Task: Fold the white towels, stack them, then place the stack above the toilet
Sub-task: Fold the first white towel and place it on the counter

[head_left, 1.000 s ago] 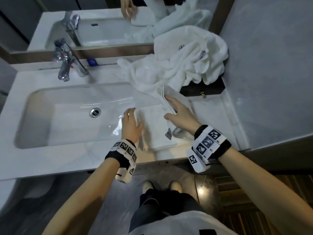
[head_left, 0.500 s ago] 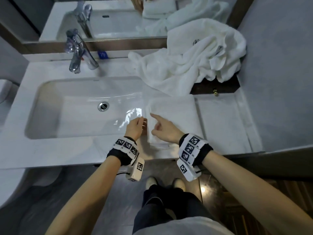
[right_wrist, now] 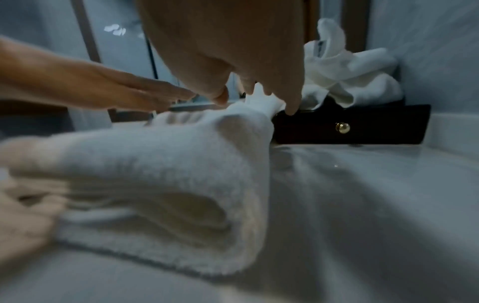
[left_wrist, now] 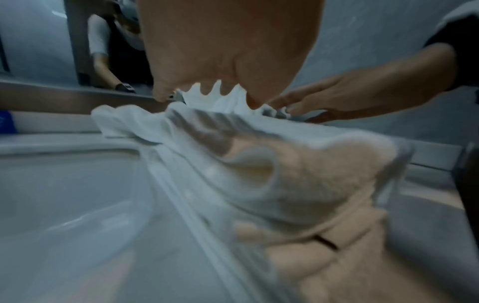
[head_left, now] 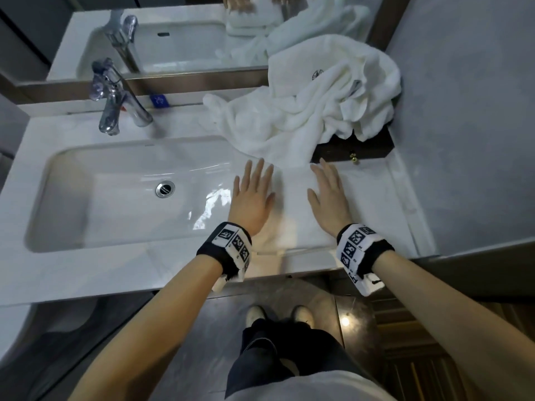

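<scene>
A folded white towel (head_left: 292,209) lies flat on the white counter (head_left: 373,204), right of the sink basin. My left hand (head_left: 254,192) lies on its left part with fingers straight and spread. On the towel's right part, my right hand (head_left: 327,195) is flat too, fingers pointing away from me. The wrist views show the folded towel (right_wrist: 160,184) from its layered near edge, with the fingertips of both hands over its far edge (left_wrist: 220,127). A heap of loose white towels (head_left: 312,102) lies behind it against the mirror and wall.
A sink basin (head_left: 130,195) with a drain fills the counter's left. The chrome faucet (head_left: 115,102) stands at the back left. A dark box (head_left: 356,146) with a brass knob sits under the towel heap at the back right. A grey wall (head_left: 469,111) bounds the right side.
Both hands moved from the folded towel's near left edge forward onto its top and flattened out. Before that, the right hand brought a flap over and laid it down.
</scene>
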`<state>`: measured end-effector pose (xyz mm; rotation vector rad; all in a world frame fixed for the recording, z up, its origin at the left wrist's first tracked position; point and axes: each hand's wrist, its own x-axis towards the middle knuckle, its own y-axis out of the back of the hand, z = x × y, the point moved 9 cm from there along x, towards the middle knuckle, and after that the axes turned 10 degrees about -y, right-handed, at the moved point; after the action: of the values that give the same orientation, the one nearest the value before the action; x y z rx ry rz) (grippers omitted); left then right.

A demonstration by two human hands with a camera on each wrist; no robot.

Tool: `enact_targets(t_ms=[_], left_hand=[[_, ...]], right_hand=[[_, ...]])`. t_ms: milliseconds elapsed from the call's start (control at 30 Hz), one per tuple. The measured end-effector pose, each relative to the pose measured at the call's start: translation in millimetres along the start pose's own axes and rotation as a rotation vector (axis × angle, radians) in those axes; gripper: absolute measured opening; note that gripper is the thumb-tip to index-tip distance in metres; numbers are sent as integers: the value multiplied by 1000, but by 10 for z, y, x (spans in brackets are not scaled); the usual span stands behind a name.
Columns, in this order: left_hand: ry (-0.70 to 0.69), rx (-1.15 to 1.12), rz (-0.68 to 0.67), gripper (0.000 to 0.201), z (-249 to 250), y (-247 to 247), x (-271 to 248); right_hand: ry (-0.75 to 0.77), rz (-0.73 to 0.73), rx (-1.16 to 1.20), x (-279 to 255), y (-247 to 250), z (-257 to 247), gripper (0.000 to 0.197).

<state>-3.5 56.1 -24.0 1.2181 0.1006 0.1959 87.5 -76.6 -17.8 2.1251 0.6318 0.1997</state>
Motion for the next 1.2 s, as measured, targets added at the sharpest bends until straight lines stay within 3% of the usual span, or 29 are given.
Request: enact_targets(t_ms=[100, 333, 500, 767, 933, 1200], left_hand=[[97, 7, -190, 61, -36, -399, -89], [257, -12, -132, 66, -148, -626, -454], [74, 131, -205, 71, 71, -697, -237], [-77, 25, -224, 72, 890, -957, 257], [-49, 13, -221, 77, 1231, -1088, 589], [-17, 35, -148, 76, 1329, -1136, 998]], right_hand=[[10, -102, -189, 19, -310, 32, 58], [41, -157, -349, -156, -624, 118, 72], [12, -118, -370, -174, -461, 324, 71], [-129, -12, -502, -142, 163, 1058, 65], [-201, 56, -625, -1, 429, 1330, 60], [-216, 71, -424, 360, 494, 1499, 60]])
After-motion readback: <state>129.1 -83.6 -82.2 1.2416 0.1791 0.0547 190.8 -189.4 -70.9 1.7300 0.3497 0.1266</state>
